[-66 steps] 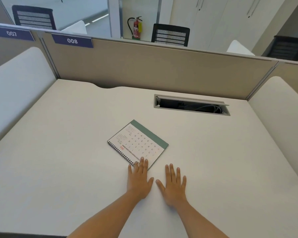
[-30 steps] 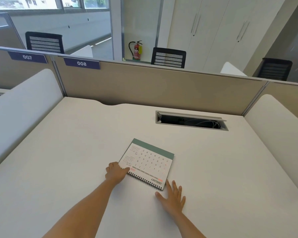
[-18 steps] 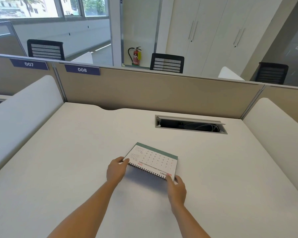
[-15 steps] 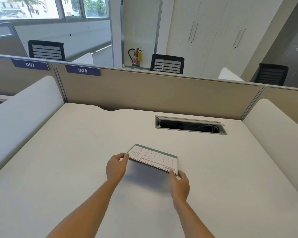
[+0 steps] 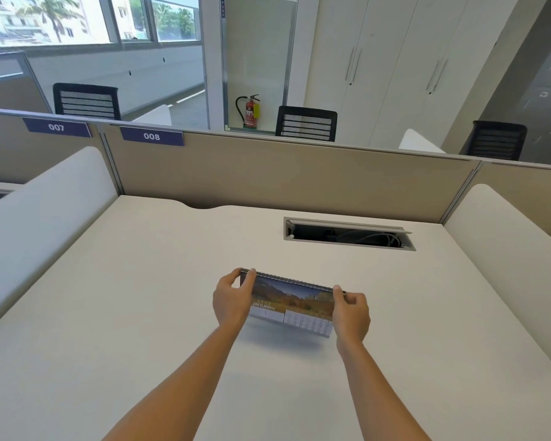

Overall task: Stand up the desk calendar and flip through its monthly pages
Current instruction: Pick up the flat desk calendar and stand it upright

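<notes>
The spiral-bound desk calendar [image 5: 291, 303] is held above the white desk [image 5: 140, 297], spiral edge on top. Its near face shows a landscape photo, the word JANUARY and a date grid below. My left hand [image 5: 231, 300] grips the calendar's left end, fingers curled over the spiral corner. My right hand [image 5: 350, 313] pinches the right end. The calendar's lower edge hangs just over the desk, with a shadow beneath it. Its back side is hidden from me.
An open cable slot [image 5: 347, 233] with wires sits in the desk behind the calendar to the right. A beige partition [image 5: 283, 176] labelled 008 closes the back. White side dividers [image 5: 35, 214] flank the desk on both sides.
The calendar lay flat on the desk with its grid face up. Both hands took its spiral-side corners, lifted that edge and turned it over, so the photo face now points at me.
</notes>
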